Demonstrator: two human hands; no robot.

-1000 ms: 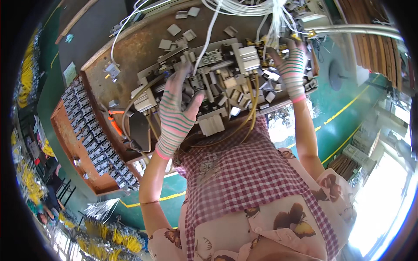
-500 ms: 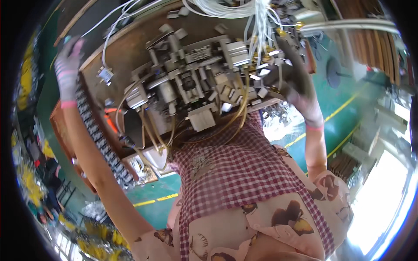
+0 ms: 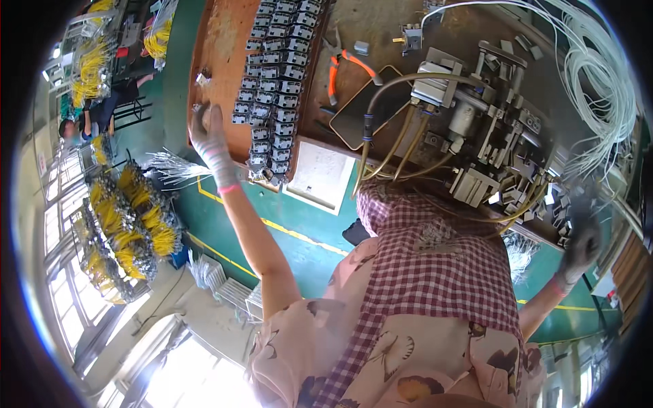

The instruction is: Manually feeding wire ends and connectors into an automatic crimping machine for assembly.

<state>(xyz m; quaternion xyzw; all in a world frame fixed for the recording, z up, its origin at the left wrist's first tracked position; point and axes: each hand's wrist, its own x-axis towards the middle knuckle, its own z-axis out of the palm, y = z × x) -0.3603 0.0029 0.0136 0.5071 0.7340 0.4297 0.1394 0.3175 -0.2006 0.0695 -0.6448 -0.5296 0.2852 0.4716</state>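
Striped-gloved left hand (image 3: 207,136) — upper left, grip unclear — touches brown workbench (image 3: 218,81) edge beside grey connector-block rows (image 3: 275,81); blurred right hand (image 3: 578,248), lower right, state indiscernible.

Crowded bench, little open passage.

Left hand (image 3: 207,139) at the bench's (image 3: 224,41) bare brown edge, just beside packed rows of small grey connectors (image 3: 272,75); open strip between those rows and orange-handled pliers (image 3: 343,64). Further right, blocked by dark pad (image 3: 360,109), tan hoses (image 3: 388,146), metal fixture (image 3: 476,115) (densely stacked). Right hand (image 3: 578,248) hemmed by fixture and white wire coils (image 3: 598,75).
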